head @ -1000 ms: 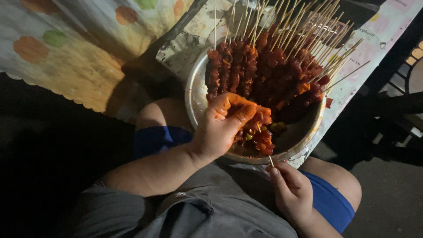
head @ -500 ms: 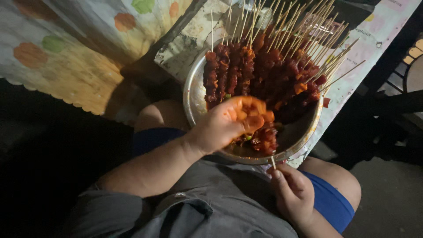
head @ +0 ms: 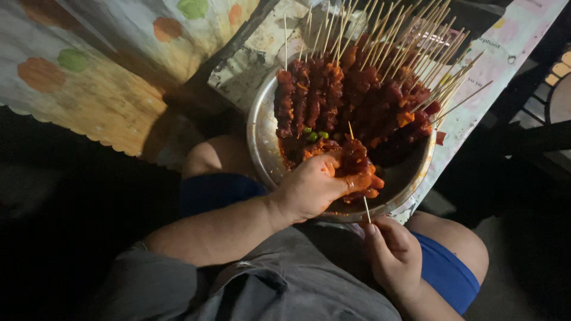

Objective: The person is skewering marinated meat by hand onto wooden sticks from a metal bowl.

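A round metal bowl rests on the table edge above my knees, filled with red marinated meat. Several finished meat skewers lie stacked across its far side, sticks fanning up and right. My left hand, smeared with sauce, grips a chunk of meat at the bowl's near side. A thin bamboo skewer passes up through that meat, its tip poking out above. My right hand pinches the skewer's lower end just below the bowl's rim. A few green chili bits sit in the sauce.
The bowl stands on a worn patterned table covering. A cloth with coloured dots hangs at the left. My lap, in blue shorts and a grey shirt, is under the bowl. Dark floor surrounds me.
My left hand has dropped lower into the bowl and closed over meat on the skewer. The skewer tip now shows above the meat. My right hand stayed in place.
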